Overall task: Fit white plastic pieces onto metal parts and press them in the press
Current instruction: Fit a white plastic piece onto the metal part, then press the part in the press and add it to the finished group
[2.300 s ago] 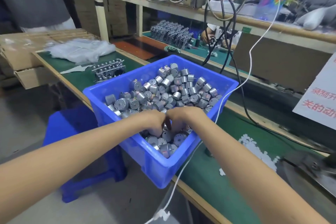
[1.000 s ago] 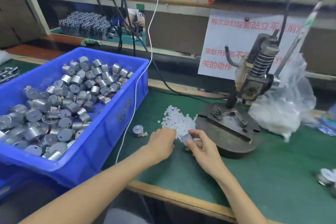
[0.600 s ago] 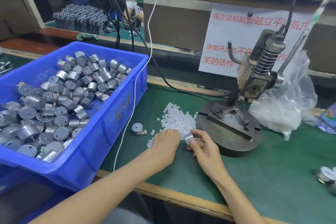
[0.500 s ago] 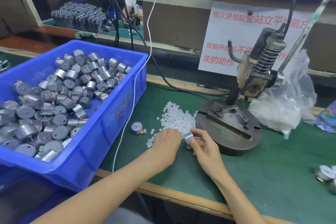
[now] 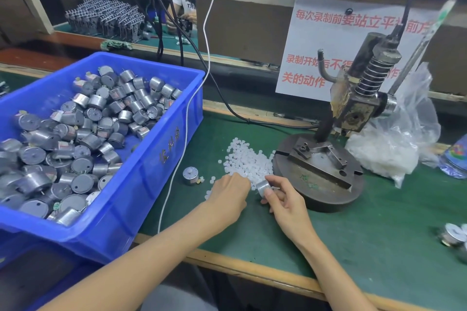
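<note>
Against the view from a little over two seconds before, both hands had left the blue bin point(image 5: 151, 171) of metal motors and were down on the green mat point(image 5: 379, 235) in front of the press point(image 5: 353, 108). Over the last half second almost nothing had shifted; each hand sat where it had been. The right hand point(image 5: 285, 204) pinched a small metal part point(image 5: 262, 185) between thumb and curled fingers, holding it just above the mat beside the near-left rim of the press's round base point(image 5: 318, 179), with the part's flat end turned toward the left hand. The left hand point(image 5: 227, 197) lay knuckles-up at the near edge of the heap of white plastic pieces point(image 5: 249, 159). Its fingers were bent down into the pieces and their tips were hidden, so whether they gripped a piece could not be told. The heap lay between the bin and the press base, touching the base's left rim. One loose motor point(image 5: 190, 175) stood on the mat just left of the left hand, near a white cable point(image 5: 187, 118) hanging over the bin's corner. A clear plastic bag point(image 5: 394, 151) of white pieces slumped to the right of the press, and a few finished parts point(image 5: 452, 235) lay at the far right edge.
</note>
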